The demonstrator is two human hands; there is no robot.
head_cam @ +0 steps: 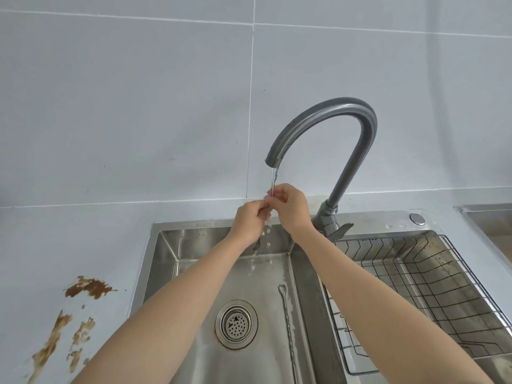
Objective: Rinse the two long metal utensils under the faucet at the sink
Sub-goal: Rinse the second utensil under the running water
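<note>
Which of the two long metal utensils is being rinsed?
The thin utensil pinched by the left hand and right hand under the faucet stream; the other utensil lies flat in the sink beside the drain strainer.

Bright, soft, even light casts only faint shadows, with a mild sheen on the steel sink [170, 253] walls. Wide-angle distortion bows the tile grout lines [253, 23] near 12 o'clock, and the brown stains [52, 347] at 8 o'clock look smeared.

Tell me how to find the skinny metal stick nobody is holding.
Look in the steel sink under the curved faucet. Right of the round drain lies a thin twisted utensil with a looped end. Unlike the held utensil, it lies flat, untouched.
</note>
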